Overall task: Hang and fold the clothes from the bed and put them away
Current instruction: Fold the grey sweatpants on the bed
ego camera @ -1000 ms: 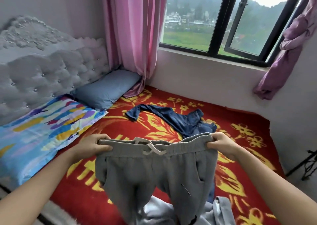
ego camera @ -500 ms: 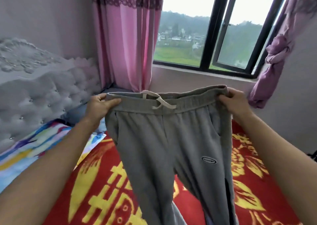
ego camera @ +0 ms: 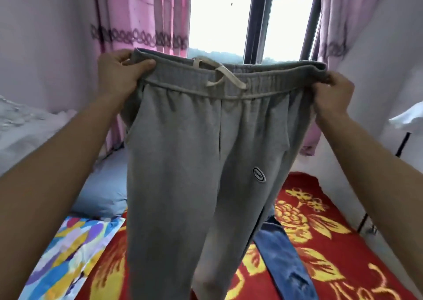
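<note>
Grey sweatpants (ego camera: 194, 162) are held up in the air before the window (ego camera: 217, 13), waistband level, legs hanging straight down over the bed (ego camera: 338, 249).

Left hand (ego camera: 119, 75) grips the left end of the waistband, thumb on the front, fingers curled behind. Right hand (ego camera: 332, 93) pinches the right end, fingers closed on the fabric.

Cream drawstring (ego camera: 219, 75) hangs at centre; oval patch (ego camera: 259, 174) on one thigh. Hems out of view.

On the bed's red-and-yellow cover, right of the legs, lies a blue garment (ego camera: 286, 265), probably jeans. Blue pillow (ego camera: 103, 190) and multicoloured pillow (ego camera: 68, 254) lie at left.
</note>
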